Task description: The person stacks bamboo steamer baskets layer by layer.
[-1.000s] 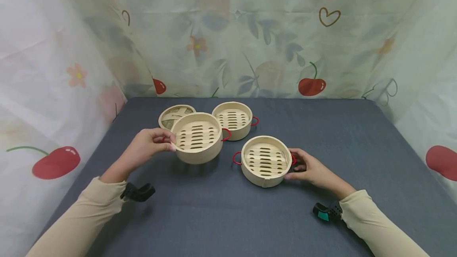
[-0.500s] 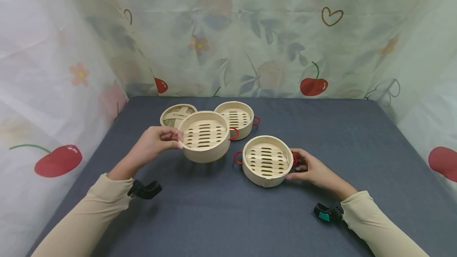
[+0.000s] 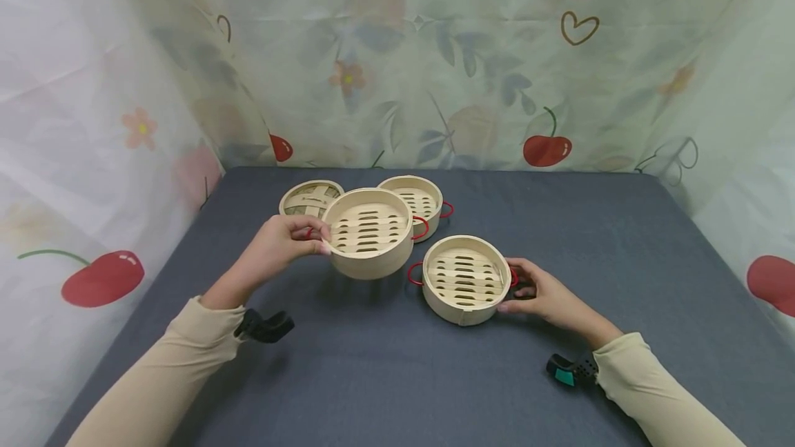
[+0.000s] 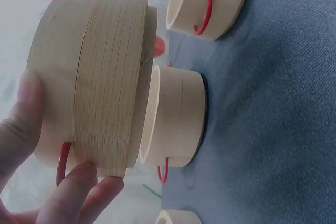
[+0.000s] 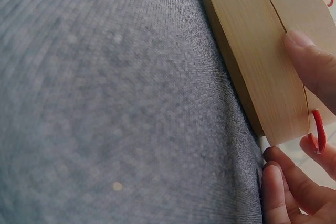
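My left hand (image 3: 282,247) grips a round bamboo steamer basket (image 3: 369,264) at its left side, thumb on the wall and fingers by a red handle. The basket hangs above the table, its slatted floor facing up; its wall (image 4: 107,66) fills the upper left of the left wrist view. My right hand (image 3: 542,296) holds a second steamer basket (image 3: 459,312) by its right side. That one stands on the table, right of and nearer than the raised one. In the right wrist view the thumb (image 5: 310,59) presses its wall, with the fingers curled around the red handle (image 5: 318,132).
Behind the raised basket stands a third steamer basket (image 3: 425,226), partly hidden by it. A woven bamboo lid (image 3: 310,197) lies at its left. Dark grey cloth (image 3: 385,378) covers the table. Patterned curtains (image 3: 416,88) hang at the back and sides.
My left hand has carried its steamer basket to the right and slightly up, now covering more of the third basket. The right hand and its basket have stayed in place.
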`<state>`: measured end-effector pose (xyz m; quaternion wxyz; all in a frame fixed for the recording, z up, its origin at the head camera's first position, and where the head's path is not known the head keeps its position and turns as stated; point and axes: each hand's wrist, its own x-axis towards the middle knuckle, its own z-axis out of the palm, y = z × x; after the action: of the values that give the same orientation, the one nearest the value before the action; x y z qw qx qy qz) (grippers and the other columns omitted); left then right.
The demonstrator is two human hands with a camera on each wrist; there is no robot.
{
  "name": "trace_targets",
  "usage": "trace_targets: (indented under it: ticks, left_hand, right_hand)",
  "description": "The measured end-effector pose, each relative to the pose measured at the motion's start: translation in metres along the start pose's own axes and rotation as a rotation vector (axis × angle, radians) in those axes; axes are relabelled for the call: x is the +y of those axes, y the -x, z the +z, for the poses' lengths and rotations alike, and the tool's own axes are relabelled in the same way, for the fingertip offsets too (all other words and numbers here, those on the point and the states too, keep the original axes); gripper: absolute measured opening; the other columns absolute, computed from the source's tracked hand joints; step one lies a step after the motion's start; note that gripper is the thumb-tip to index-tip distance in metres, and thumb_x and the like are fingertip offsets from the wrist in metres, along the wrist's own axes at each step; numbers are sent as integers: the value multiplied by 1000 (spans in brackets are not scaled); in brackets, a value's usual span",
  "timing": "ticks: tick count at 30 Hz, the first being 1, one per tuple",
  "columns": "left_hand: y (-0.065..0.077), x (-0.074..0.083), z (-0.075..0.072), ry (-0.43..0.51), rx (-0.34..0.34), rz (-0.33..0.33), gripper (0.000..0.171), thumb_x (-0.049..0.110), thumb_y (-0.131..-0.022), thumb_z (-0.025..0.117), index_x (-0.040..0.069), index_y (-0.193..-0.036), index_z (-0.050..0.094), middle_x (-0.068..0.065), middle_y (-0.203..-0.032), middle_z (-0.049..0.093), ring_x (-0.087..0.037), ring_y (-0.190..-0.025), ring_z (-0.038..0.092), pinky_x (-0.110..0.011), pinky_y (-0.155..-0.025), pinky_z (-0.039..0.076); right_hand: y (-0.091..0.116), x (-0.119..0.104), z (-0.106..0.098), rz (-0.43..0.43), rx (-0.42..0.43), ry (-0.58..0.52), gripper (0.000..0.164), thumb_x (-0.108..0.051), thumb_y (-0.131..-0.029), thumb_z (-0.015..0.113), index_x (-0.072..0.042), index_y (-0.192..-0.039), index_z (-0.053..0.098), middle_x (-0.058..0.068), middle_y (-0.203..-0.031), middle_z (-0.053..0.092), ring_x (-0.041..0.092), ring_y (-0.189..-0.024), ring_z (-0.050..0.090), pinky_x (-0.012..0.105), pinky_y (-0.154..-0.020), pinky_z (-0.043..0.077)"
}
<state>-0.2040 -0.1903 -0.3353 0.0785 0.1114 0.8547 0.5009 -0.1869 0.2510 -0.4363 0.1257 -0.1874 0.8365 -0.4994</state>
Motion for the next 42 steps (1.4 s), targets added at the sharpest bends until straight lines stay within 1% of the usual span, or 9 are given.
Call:
trace_targets:
  ticks: [3, 6, 13, 22, 26, 29, 33, 42]
  left_hand:
    - [-1, 3, 3, 7, 6, -4, 22, 7, -82, 76, -1, -99, 66, -12, -101, 68, -6, -84, 64, -24, -73, 55]
    - [-2, 5, 5, 7, 5, 2, 22, 8, -82, 76, 0, -99, 66, -11, -100, 68, -6, -84, 64, -25, -74, 55]
    - [-4, 8, 12, 43, -2, 20, 22, 7, -81, 77, -1, -98, 66, -9, -99, 67, -7, -85, 64, -33, -78, 56]
    - [-9, 17, 23, 74, -4, 36, 19, 5, -81, 77, 0, -96, 66, -9, -101, 65, -8, -85, 63, -29, -76, 56]
    - [-10, 20, 27, 88, -12, 45, 19, 4, -80, 77, 0, -95, 66, -9, -101, 64, -9, -84, 63, -31, -77, 56]
    - [-11, 21, 29, 92, -16, 54, 19, 4, -81, 77, -1, -95, 66, -9, -100, 65, -9, -83, 63, -31, -77, 56]
    - [-13, 22, 32, 89, -24, 73, 18, 4, -81, 77, -1, -95, 66, -8, -98, 65, -8, -84, 63, -27, -75, 55]
    - [-19, 29, 43, 82, -29, 84, 17, 6, -80, 78, 2, -92, 67, -8, -97, 64, -13, -86, 64, -27, -74, 54]
  right_hand:
    - [0, 0, 0, -3, 0, -1, 79, -17, -79, 81, 1, -142, 37, 22, -131, 53, -4, -106, 52, 22, -86, 49]
    - [0, 0, 0, -7, -1, 1, 79, -17, -79, 81, 1, -142, 37, 22, -131, 53, -4, -106, 52, 22, -86, 49]
    - [0, 1, 0, -12, -3, 3, 79, -17, -79, 81, 2, -142, 37, 22, -132, 53, -5, -107, 52, 21, -86, 49]
    - [0, 1, 0, -24, 2, -2, 78, -15, -79, 81, 3, -141, 37, 23, -130, 53, -7, -105, 52, 21, -85, 50]
    - [0, 1, 0, -23, 6, -1, 79, -15, -79, 81, 3, -142, 37, 23, -131, 53, -7, -105, 51, 21, -86, 49]
    - [-1, 1, 1, -22, 7, -4, 79, -15, -79, 81, 3, -142, 37, 23, -131, 53, -7, -106, 51, 21, -86, 49]
    - [-1, 1, 1, -21, 5, -8, 78, -15, -79, 81, 3, -141, 38, 23, -131, 53, -6, -106, 51, 21, -86, 49]
    - [0, 0, 0, -19, 2, -12, 78, -15, -79, 81, 2, -141, 38, 22, -131, 53, -6, -106, 52, 21, -86, 49]
